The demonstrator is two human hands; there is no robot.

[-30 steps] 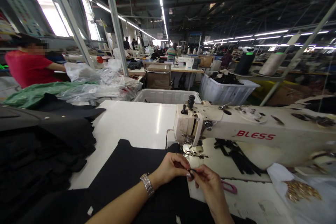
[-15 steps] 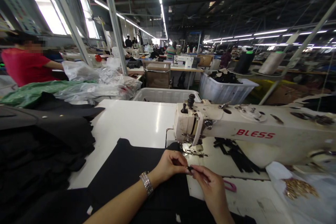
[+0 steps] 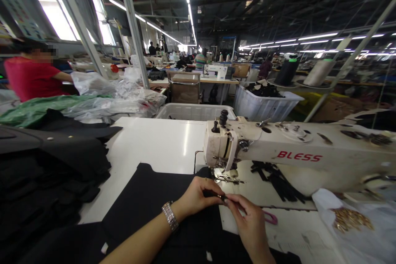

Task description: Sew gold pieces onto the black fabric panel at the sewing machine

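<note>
My left hand (image 3: 198, 196), with a metal-band watch on its wrist, and my right hand (image 3: 249, 220) meet fingertip to fingertip in front of the sewing machine's presser foot. Both pinch a small black strip (image 3: 222, 197) that has a gold glint on it; the fingers cover most of it. Beneath the hands a large black fabric panel (image 3: 145, 198) lies flat on the white table, one corner reaching the needle area. The white sewing machine (image 3: 262, 152), marked BLESS, stands just beyond. A pink object (image 3: 270, 217) lies partly hidden behind my right hand.
Loose black strips (image 3: 278, 183) lie under the machine arm. Small gold metal pieces (image 3: 352, 219) rest on a white plastic bag (image 3: 324, 204) at right. Black fabric pieces (image 3: 52, 185) are heaped at left. White bins (image 3: 266, 105) stand behind; a person in red (image 3: 34, 76) sits far left.
My hands stay pinched together in nearly the same place. A gold glint shows more clearly between the fingertips now. The whole view has shifted slightly.
</note>
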